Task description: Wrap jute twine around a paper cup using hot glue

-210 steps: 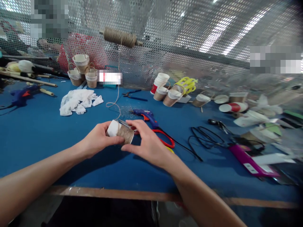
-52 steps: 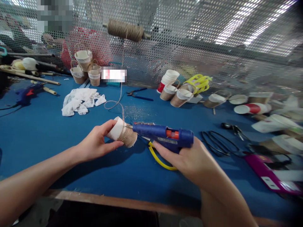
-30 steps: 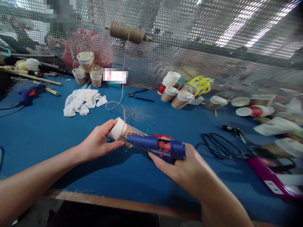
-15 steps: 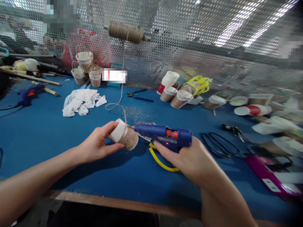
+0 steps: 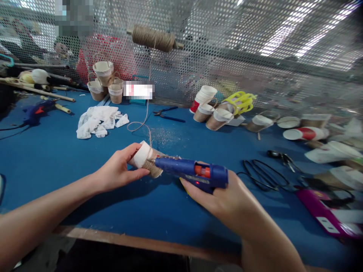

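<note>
My left hand (image 5: 120,170) grips a paper cup (image 5: 141,155) by its white upper part, thumb below and fingers over the top. The cup lies tilted, its lower part wrapped in brown twine. In my right hand (image 5: 218,192) is a blue hot glue gun (image 5: 181,169), its red light lit. The nozzle points left at the edge of the wrapping; whether it touches cannot be made out. From the cup a loose strand of twine (image 5: 147,113) loops over the table and rises to a twine spool (image 5: 153,38) on the mesh. The gun hides part of the cup.
Twine-wrapped cups with handles (image 5: 103,71) stand at the back left, others (image 5: 219,119) at the back right. White cloth scraps (image 5: 98,120), pliers (image 5: 170,114) and a second glue gun (image 5: 36,112) lie on the blue table. A purple power strip (image 5: 317,211) and black cable (image 5: 259,174) lie right.
The glue gun has shifted slightly left and down, its nozzle now lower across the front of the cup. The yellow-handled tool beneath is now mostly hidden. My left hand keeps its hold.
</note>
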The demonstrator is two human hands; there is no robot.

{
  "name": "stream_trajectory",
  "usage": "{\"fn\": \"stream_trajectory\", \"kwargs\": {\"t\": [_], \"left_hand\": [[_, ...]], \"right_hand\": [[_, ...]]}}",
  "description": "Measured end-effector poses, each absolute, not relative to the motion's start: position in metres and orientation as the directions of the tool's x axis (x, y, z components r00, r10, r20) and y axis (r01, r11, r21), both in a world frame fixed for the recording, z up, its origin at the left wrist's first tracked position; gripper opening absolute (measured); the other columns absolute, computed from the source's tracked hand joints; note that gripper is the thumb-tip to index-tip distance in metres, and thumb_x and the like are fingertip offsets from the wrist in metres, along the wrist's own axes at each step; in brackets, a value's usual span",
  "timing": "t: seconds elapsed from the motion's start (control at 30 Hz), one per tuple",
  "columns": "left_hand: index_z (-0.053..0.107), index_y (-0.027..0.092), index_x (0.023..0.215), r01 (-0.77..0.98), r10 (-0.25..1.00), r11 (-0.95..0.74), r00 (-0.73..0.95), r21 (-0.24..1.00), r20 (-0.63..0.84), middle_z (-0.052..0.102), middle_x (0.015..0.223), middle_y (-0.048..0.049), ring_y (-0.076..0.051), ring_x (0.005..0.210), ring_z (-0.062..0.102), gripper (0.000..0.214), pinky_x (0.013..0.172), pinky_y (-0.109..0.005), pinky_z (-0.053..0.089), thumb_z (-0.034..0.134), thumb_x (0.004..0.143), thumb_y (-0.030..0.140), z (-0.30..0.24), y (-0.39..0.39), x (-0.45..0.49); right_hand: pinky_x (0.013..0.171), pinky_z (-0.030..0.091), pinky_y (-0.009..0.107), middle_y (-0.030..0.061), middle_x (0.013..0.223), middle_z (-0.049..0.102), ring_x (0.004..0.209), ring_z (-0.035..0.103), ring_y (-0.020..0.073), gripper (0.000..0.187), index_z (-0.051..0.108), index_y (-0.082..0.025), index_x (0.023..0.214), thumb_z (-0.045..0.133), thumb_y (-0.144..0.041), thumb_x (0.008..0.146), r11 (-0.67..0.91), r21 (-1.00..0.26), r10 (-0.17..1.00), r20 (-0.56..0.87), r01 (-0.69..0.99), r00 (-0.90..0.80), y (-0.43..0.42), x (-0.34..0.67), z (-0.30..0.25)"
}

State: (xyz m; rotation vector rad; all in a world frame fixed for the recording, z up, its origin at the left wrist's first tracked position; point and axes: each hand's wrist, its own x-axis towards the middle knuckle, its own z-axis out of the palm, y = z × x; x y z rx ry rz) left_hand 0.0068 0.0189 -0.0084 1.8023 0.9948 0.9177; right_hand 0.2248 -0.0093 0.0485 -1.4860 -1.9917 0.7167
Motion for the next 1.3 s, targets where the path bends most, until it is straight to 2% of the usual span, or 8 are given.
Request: {"fn": "stream_trajectory", "kwargs": {"t": [0.2, 0.43, 0.6, 0.8, 0.97, 1.1, 1.17, 1.3], "left_hand": [[0.049, 0.014, 0.102, 0.29, 0.897, -0.32, 0.4, 0.902, 0.19, 0.061, 0.088, -0.0047, -0.014, 0.074, 0.058, 0.033, 0.068, -0.027, 0.049, 0.062, 0.073, 0.025, -0.008, 0.02, 0.007], [0.049, 0.015, 0.104, 0.249, 0.885, -0.333, 0.417, 0.909, 0.209, 0.061, 0.09, -0.0039, -0.013, 0.076, 0.059, 0.034, 0.07, -0.026, 0.048, 0.062, 0.073, 0.022, -0.006, 0.018, 0.007], [0.048, 0.017, 0.104, 0.253, 0.883, -0.337, 0.42, 0.907, 0.211, 0.062, 0.089, -0.0029, -0.013, 0.074, 0.06, 0.034, 0.068, -0.025, 0.049, 0.062, 0.073, 0.022, -0.008, 0.016, 0.007], [0.049, 0.016, 0.101, 0.258, 0.884, -0.343, 0.415, 0.903, 0.217, 0.061, 0.086, -0.0024, -0.013, 0.073, 0.059, 0.032, 0.068, -0.024, 0.048, 0.063, 0.072, 0.022, -0.007, 0.016, 0.008], [0.051, 0.015, 0.098, 0.3, 0.896, -0.341, 0.39, 0.891, 0.212, 0.061, 0.085, -0.0021, -0.013, 0.072, 0.059, 0.03, 0.067, -0.024, 0.047, 0.063, 0.071, 0.024, -0.004, 0.017, 0.009], [0.052, 0.014, 0.097, 0.329, 0.907, -0.354, 0.348, 0.876, 0.235, 0.062, 0.084, -0.0017, -0.013, 0.071, 0.058, 0.03, 0.066, -0.023, 0.047, 0.063, 0.07, 0.024, -0.001, 0.016, 0.01], [0.052, 0.015, 0.097, 0.343, 0.906, -0.366, 0.342, 0.865, 0.248, 0.063, 0.084, -0.0014, -0.013, 0.071, 0.059, 0.03, 0.066, -0.023, 0.048, 0.063, 0.07, 0.023, -0.001, 0.016, 0.01], [0.051, 0.016, 0.099, 0.367, 0.895, -0.399, 0.356, 0.84, 0.27, 0.064, 0.086, -0.0019, -0.013, 0.071, 0.06, 0.031, 0.065, -0.023, 0.048, 0.062, 0.071, 0.022, -0.001, 0.015, 0.011]], "right_hand": [[0.045, 0.038, 0.02, -0.0048, 0.051, 0.046, 0.046, 0.04, 0.0092, 0.01, 0.049, -0.02, 0.062, 0.051, -0.017, 0.071, 0.318, -0.698, 0.928, 0.089, 0.642, -0.363, -0.008, 0.222, 0.047], [0.042, 0.039, 0.024, -0.0029, 0.05, 0.048, 0.046, 0.041, 0.0113, 0.018, 0.052, -0.019, 0.059, 0.059, -0.032, 0.07, 0.183, -0.718, 0.974, 0.039, 0.671, -0.223, -0.006, 0.233, 0.041], [0.046, 0.043, 0.027, 0.001, 0.053, 0.055, 0.05, 0.048, 0.0153, 0.02, 0.059, -0.018, 0.061, 0.058, -0.037, 0.067, 0.195, -0.681, 0.979, 0.087, 0.706, -0.186, -0.001, 0.237, 0.044], [0.037, 0.036, 0.025, -0.0032, 0.04, 0.044, 0.038, 0.04, 0.0114, 0.026, 0.048, -0.021, 0.051, 0.059, -0.038, 0.067, 0.107, -0.67, 0.993, 0.031, 0.735, -0.115, 0.006, 0.235, 0.046], [0.043, 0.04, 0.024, -0.005, 0.045, 0.05, 0.041, 0.047, 0.0114, 0.018, 0.054, -0.019, 0.072, 0.059, -0.036, 0.071, 0.09, -0.778, 0.993, 0.023, 0.622, -0.114, 0.025, 0.241, 0.041], [0.056, 0.044, 0.025, 0.0022, 0.069, 0.063, 0.06, 0.056, 0.0139, 0.019, 0.056, -0.017, 0.072, 0.06, -0.035, 0.072, -0.009, -0.691, 0.995, 0.065, 0.722, 0.075, 0.054, 0.248, 0.032], [0.056, 0.043, 0.025, 0.0032, 0.066, 0.062, 0.059, 0.056, 0.0135, 0.02, 0.055, -0.016, 0.065, 0.056, -0.032, 0.077, -0.055, -0.659, 0.995, 0.024, 0.75, 0.094, 0.069, 0.25, 0.026], [0.049, 0.043, 0.025, 0.0028, 0.053, 0.057, 0.045, 0.051, 0.0101, 0.037, 0.053, -0.015, 0.058, 0.043, -0.037, 0.087, -0.139, -0.606, 0.99, -0.081, 0.783, 0.113, 0.095, 0.251, 0.007]]}}
